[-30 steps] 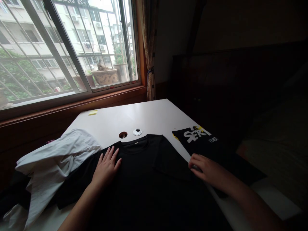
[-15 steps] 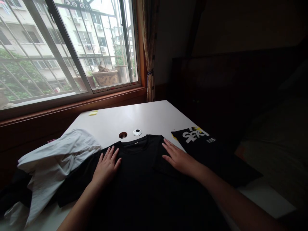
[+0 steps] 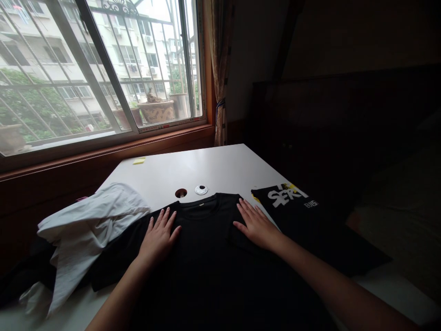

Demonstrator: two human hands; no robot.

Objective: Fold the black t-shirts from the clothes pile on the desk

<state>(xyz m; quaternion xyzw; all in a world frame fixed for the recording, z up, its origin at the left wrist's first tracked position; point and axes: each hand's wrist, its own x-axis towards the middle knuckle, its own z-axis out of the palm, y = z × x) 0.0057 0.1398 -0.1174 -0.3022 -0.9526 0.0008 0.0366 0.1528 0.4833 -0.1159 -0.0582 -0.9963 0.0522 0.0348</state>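
Observation:
A black T-shirt lies spread on the white table, its round neckline turned toward the window. My left hand rests flat on its left shoulder, fingers stretched out. On the other shoulder, my right hand lies flat with fingers extended. The left sleeve reaches out toward a white garment, while the right sleeve looks folded inward beneath or beside my right hand; its exact lay is hard to see in the dark cloth. Neither hand grips the fabric.
A crumpled white garment lies at the left. A black garment with white lettering is at the right. The white table has a cable hole, a round cover and a yellow note. A window stands behind.
The view has shifted slightly, so everything sits a little farther right. Both hands stay flat on the T-shirt's shoulders; the right hand's fingers look slightly differently placed.

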